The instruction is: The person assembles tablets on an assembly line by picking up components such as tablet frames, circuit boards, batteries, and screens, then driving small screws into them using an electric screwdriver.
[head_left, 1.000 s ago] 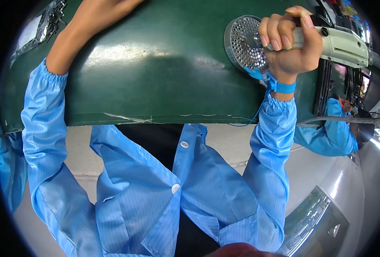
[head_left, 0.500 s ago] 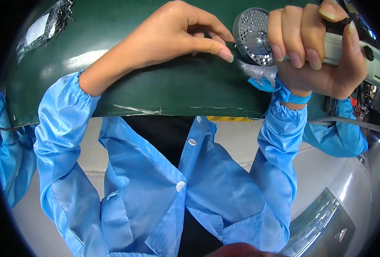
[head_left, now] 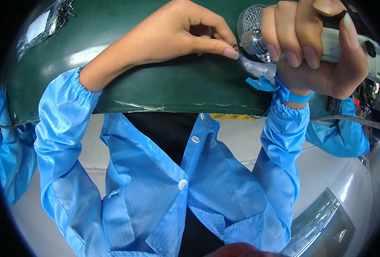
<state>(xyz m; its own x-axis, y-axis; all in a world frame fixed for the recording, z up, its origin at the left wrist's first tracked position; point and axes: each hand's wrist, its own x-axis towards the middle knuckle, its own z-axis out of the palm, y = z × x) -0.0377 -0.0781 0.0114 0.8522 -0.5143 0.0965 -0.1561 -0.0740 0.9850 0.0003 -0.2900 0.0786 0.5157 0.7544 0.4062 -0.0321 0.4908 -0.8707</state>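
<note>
We note right hand (head_left: 322, 51) clenched round electric screwdriver (head_left: 348, 40) above green mat (head_left: 155, 85). Left hand (head_left: 177, 34) pinches tiny screw (head_left: 234, 45) at bit tip. Risk, we judge: screw slips from pinch, or fingertip nicked if bit spins.

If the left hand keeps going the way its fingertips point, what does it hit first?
Probably the metal tip of the electric screwdriver held in the right hand. The left hand points right, its pinched fingertips nearly at that tip, the perforated metal disc just beyond; depth is unclear.
</note>
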